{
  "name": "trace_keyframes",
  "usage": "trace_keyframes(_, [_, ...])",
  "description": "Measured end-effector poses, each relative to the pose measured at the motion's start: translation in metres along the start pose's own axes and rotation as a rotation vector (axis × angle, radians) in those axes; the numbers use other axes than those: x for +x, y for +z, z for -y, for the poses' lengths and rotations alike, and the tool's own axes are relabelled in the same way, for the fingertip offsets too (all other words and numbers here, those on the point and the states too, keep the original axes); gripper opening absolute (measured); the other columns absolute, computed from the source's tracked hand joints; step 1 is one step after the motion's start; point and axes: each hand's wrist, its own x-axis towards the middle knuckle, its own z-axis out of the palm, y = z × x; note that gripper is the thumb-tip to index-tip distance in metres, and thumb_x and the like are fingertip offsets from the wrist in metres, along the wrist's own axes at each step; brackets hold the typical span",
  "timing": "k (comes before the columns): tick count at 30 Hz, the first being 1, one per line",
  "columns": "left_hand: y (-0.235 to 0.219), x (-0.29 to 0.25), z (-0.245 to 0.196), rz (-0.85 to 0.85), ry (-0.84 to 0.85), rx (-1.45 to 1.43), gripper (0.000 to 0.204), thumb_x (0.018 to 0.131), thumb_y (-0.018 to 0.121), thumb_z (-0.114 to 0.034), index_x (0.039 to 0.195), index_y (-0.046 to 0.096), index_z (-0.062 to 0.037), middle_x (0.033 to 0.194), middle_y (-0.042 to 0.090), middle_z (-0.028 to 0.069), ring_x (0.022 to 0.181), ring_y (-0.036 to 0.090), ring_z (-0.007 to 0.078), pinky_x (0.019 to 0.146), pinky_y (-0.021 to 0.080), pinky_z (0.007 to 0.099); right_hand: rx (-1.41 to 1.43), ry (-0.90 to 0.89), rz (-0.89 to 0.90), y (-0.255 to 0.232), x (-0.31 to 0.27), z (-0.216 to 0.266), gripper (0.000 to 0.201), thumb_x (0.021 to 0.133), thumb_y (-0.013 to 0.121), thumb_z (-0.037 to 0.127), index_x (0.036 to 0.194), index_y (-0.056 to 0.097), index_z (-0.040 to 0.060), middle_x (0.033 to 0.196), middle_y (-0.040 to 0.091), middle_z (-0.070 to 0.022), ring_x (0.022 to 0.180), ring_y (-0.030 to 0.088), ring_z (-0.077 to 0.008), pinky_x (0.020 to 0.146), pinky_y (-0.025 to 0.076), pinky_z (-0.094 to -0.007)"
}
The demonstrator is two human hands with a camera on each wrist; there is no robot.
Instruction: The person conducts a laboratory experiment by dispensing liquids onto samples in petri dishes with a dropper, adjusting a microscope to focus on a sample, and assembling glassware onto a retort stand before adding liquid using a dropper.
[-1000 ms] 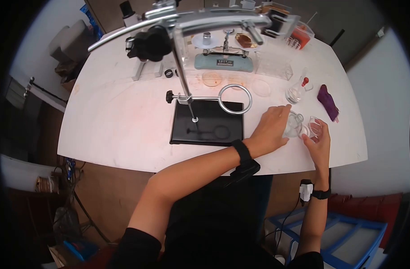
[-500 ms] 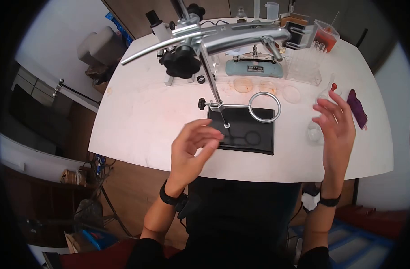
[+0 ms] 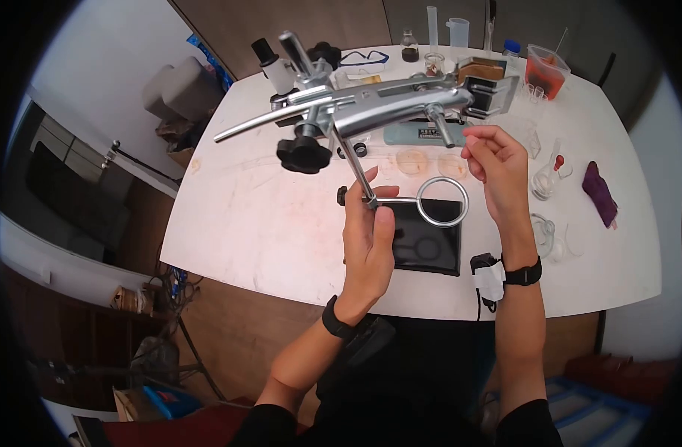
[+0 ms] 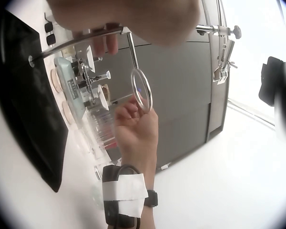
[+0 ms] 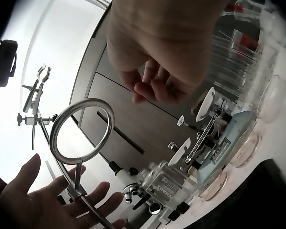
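A retort stand with a black base [image 3: 426, 249] carries a metal ring [image 3: 443, 202] low on its rod [image 3: 356, 160] and a large clamp [image 3: 400, 104] higher up. My left hand [image 3: 368, 246] is right at the rod by the ring's holder; the right wrist view shows its fingers [image 5: 97, 191] spread behind the rod, not wrapped round it. My right hand [image 3: 499, 167] is raised beyond the ring, below the clamp's jaws in the head view. Its fingers [image 5: 155, 88] are loosely bent with nothing between them. The black clamp knob [image 3: 303, 155] faces left.
A teal balance [image 5: 229, 143] stands behind the stand, with petri dishes [image 3: 411, 162] before it. On the right are a flask [image 3: 543, 181], glassware [image 3: 542, 231] and a purple cloth [image 3: 599, 194]. A microscope [image 3: 274, 71] and a red-filled container [image 3: 546, 71] stand at the back.
Both hands have left the glassware at the right. My left hand has moved across to the stand's rod, and my right hand has come leftward and up, near the clamp. The head view has shifted.
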Motion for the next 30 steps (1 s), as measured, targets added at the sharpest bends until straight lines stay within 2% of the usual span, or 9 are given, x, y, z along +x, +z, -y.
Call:
trace_keyframes(1, [0.008,0.004,-0.003,-0.075,0.04,0.018,0.046,0.105,0.043,-0.037,0.132,0.047,0.0003,0.111,0.062,0.0116,0.103,0.055,0.0145,0.09,0.04,0.0295,0.014,-0.006,0.0,0.001,0.0,-0.004,0.014,0.09,0.064,0.004,0.102,0.068,-0.0019,0.075,0.065,-0.0054,0.056,0.045,-0.0028,0.05,0.032,-0.0186])
trace_keyframes(4, [0.022,0.009,0.011,-0.213,0.036,-0.087,0.04,0.107,0.04,-0.036,0.12,0.053,0.0,0.096,0.058,0.0063,0.094,0.054,0.0127,0.084,0.042,0.028,-0.03,0.003,-0.029,0.002,-0.002,-0.01,0.012,0.09,0.064,0.003,0.099,0.068,-0.0024,0.073,0.064,-0.0049,0.056,0.045,-0.0026,0.05,0.031,-0.0186])
trace_keyframes(5, [0.033,0.012,0.013,-0.329,0.062,-0.147,0.036,0.108,0.038,-0.034,0.102,0.055,-0.0019,0.086,0.052,0.0027,0.083,0.052,0.011,0.077,0.041,0.0258,-0.025,0.005,-0.028,0.002,-0.002,-0.011,0.012,0.09,0.064,0.003,0.099,0.068,-0.0024,0.073,0.064,-0.0049,0.056,0.045,-0.0026,0.05,0.031,-0.0186])
trace_keyframes(8, [0.036,0.017,0.018,-0.415,0.049,-0.11,0.036,0.109,0.038,-0.033,0.089,0.051,-0.0048,0.085,0.051,0.0016,0.074,0.046,0.0098,0.07,0.039,0.0243,0.011,-0.006,-0.077,0.003,-0.003,-0.015,0.011,0.09,0.064,0.002,0.098,0.068,-0.0027,0.072,0.064,-0.0042,0.057,0.046,-0.0025,0.05,0.031,-0.0184])
trace_keyframes(16, [0.027,0.028,0.018,-0.419,0.099,-0.247,0.042,0.106,0.044,-0.039,0.079,0.043,-0.0067,0.075,0.045,-0.0002,0.065,0.033,0.0064,0.058,0.028,0.0213,-0.027,-0.1,-0.242,-0.005,-0.001,-0.024,0.01,0.091,0.064,0.003,0.098,0.068,-0.0027,0.071,0.062,-0.0015,0.06,0.051,-0.0033,0.051,0.033,-0.0191])
trace_keyframes(20, [-0.012,0.043,0.01,-0.393,0.087,-0.332,0.041,0.106,0.044,-0.039,0.08,0.047,-0.0084,0.077,0.047,-0.0009,0.067,0.036,0.0064,0.06,0.031,0.0215,-0.039,-0.101,-0.273,-0.005,-0.001,-0.026,0.009,0.091,0.064,0.002,0.097,0.069,-0.0024,0.071,0.062,-0.0006,0.06,0.052,-0.0034,0.051,0.033,-0.0193])
trace_keyframes(24, [-0.086,0.072,0.007,-0.198,0.063,-0.352,0.045,0.105,0.038,-0.048,0.081,0.041,-0.01,0.081,0.04,0.0015,0.068,0.032,0.0122,0.064,0.03,0.0267,-0.049,-0.08,-0.272,-0.007,-0.001,-0.03,0.009,0.091,0.063,0.002,0.097,0.069,-0.0023,0.071,0.062,-0.0003,0.061,0.052,-0.0034,0.051,0.033,-0.0191])
trace_keyframes(28, [-0.167,0.104,0.01,0.022,0.036,-0.434,0.046,0.099,0.045,-0.053,0.081,0.043,-0.0111,0.081,0.039,0.0007,0.072,0.031,0.0134,0.069,0.03,0.0288,-0.067,-0.052,-0.267,-0.005,-0.002,-0.034,0.009,0.092,0.063,0.003,0.097,0.069,-0.0019,0.072,0.062,0.0004,0.062,0.051,-0.0031,0.051,0.033,-0.0188])
trace_keyframes(30, [-0.205,0.118,0.017,0.03,0.042,-0.45,0.046,0.1,0.044,-0.053,0.082,0.043,-0.0105,0.081,0.041,0.0011,0.072,0.033,0.0133,0.069,0.031,0.0293,-0.07,-0.042,-0.268,-0.004,-0.002,-0.034,0.009,0.092,0.063,0.003,0.097,0.069,-0.0016,0.072,0.062,0.0007,0.062,0.051,-0.0029,0.051,0.032,-0.0185])
